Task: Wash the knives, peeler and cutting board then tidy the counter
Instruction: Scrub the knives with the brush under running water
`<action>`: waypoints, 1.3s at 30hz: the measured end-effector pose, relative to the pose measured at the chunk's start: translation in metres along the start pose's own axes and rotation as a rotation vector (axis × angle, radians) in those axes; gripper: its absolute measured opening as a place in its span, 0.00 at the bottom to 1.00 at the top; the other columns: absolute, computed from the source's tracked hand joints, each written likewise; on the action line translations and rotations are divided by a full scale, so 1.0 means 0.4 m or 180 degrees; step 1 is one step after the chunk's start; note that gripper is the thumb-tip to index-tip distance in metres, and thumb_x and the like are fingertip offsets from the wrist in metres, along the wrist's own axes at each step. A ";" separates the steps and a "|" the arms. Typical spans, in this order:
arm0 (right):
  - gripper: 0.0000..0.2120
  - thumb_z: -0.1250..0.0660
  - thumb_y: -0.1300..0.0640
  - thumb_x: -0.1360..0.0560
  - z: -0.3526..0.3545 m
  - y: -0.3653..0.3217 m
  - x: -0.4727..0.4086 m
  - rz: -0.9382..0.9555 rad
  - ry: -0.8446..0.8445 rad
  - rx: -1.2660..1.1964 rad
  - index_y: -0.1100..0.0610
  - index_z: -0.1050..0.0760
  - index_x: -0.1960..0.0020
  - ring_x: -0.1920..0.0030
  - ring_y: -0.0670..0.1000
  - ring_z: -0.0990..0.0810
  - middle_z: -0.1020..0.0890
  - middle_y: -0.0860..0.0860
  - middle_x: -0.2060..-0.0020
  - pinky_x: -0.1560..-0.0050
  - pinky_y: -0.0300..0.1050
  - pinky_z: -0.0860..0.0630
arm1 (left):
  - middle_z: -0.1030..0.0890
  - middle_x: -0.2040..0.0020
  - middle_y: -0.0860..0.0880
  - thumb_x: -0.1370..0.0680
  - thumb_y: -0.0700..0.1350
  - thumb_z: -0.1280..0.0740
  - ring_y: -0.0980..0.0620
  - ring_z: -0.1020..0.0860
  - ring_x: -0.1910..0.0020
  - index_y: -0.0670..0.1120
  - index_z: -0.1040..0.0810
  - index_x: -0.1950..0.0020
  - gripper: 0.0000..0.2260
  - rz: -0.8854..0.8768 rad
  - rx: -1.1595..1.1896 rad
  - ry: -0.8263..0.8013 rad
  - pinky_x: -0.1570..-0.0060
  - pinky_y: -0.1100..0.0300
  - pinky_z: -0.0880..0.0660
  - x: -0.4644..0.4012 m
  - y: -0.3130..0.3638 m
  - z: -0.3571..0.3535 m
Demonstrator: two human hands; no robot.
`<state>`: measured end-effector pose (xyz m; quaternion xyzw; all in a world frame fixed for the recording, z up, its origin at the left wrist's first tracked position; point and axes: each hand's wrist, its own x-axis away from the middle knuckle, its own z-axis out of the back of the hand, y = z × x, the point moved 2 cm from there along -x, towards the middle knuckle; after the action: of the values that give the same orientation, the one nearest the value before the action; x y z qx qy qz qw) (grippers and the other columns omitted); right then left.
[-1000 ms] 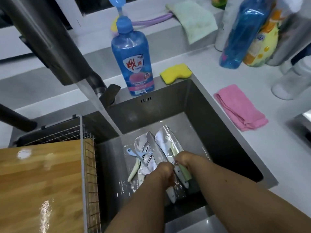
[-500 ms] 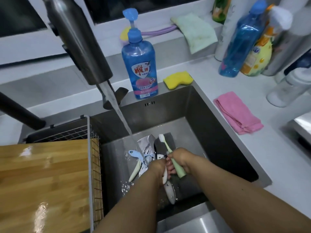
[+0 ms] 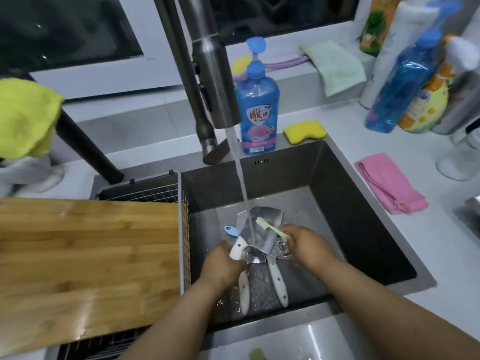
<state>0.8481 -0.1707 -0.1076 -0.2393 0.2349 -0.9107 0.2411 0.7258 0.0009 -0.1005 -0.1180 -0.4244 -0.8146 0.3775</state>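
The head view, the only one, looks down into the grey steel sink (image 3: pixel 350 203). Compared with half a second ago, the left hand (image 3: pixel 223 266) has lifted one broad steel knife with a white handle (image 3: pixel 255 236) off the sink floor, and its blade is now tilted directly under the stream of water (image 3: pixel 242 188) from the steel tap (image 3: pixel 213 81). Before, all the knives lay together at the bottom. The right hand (image 3: pixel 307 242) has also turned the pale green toothbrush (image 3: pixel 271 226), so its bristled head now lies against the wet blade. I judge that the scrubbing of the first knife is only beginning, so the washing is at an early stage.

The left hand grips the white handle with curled fingers. The right hand is closed around the lower end of the toothbrush. The blade looks shiny and wet, and I cannot tell whether dirt remains on it.

Two other white-handled knives (image 3: pixel 278 276) rest on the sink floor below the hands, partly hidden. The small light blue peeler (image 3: pixel 231 231) lies just beside the lifted blade, on its left. The wooden cutting board (image 3: pixel 85 263) sits on the wire rack (image 3: pixel 145 190) at the left of the sink, with wet patches on it. The blue dish soap bottle (image 3: pixel 257 113) and the yellow sponge (image 3: pixel 304 131) stand behind the sink on the counter.
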 end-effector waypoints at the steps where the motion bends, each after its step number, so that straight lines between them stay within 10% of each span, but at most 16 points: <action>1: 0.15 0.38 0.57 0.23 0.002 -0.004 0.003 0.0001 -0.0001 -0.0049 0.44 0.24 0.40 0.44 0.51 0.21 0.19 0.46 0.44 0.48 0.41 0.28 | 0.23 0.62 0.48 0.29 0.43 0.29 0.51 0.25 0.68 0.48 0.29 0.52 0.10 0.0001 0.0023 0.0005 0.76 0.64 0.33 0.005 -0.006 0.006; 14: 0.16 0.37 0.59 0.26 -0.025 -0.083 0.017 0.0690 -0.0006 -0.0026 0.48 0.23 0.40 0.48 0.53 0.22 0.19 0.52 0.49 0.50 0.42 0.27 | 0.22 0.60 0.47 0.28 0.41 0.29 0.55 0.26 0.71 0.44 0.26 0.49 0.11 -0.0159 0.0012 0.0069 0.82 0.69 0.35 0.030 -0.009 0.047; 25: 0.16 0.38 0.55 0.24 -0.012 -0.058 -0.027 0.0431 -0.0273 -0.0242 0.37 0.29 0.40 0.52 0.52 0.23 0.23 0.49 0.49 0.51 0.44 0.26 | 0.21 0.55 0.50 0.29 0.47 0.28 0.53 0.24 0.62 0.49 0.27 0.51 0.11 -0.0296 -0.0291 0.0189 0.73 0.66 0.34 0.021 0.011 0.064; 39: 0.17 0.39 0.60 0.23 0.008 -0.025 -0.067 -0.0197 0.0216 -0.0125 0.48 0.28 0.37 0.54 0.57 0.23 0.25 0.56 0.48 0.59 0.41 0.33 | 0.23 0.56 0.51 0.28 0.46 0.29 0.54 0.26 0.62 0.49 0.29 0.51 0.11 -0.0304 -0.0407 0.0226 0.74 0.68 0.36 0.038 0.013 0.076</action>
<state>0.8672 -0.1491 -0.1086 -0.2200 0.2533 -0.9206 0.2000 0.7150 0.0149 -0.0709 -0.0926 -0.3629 -0.8608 0.3447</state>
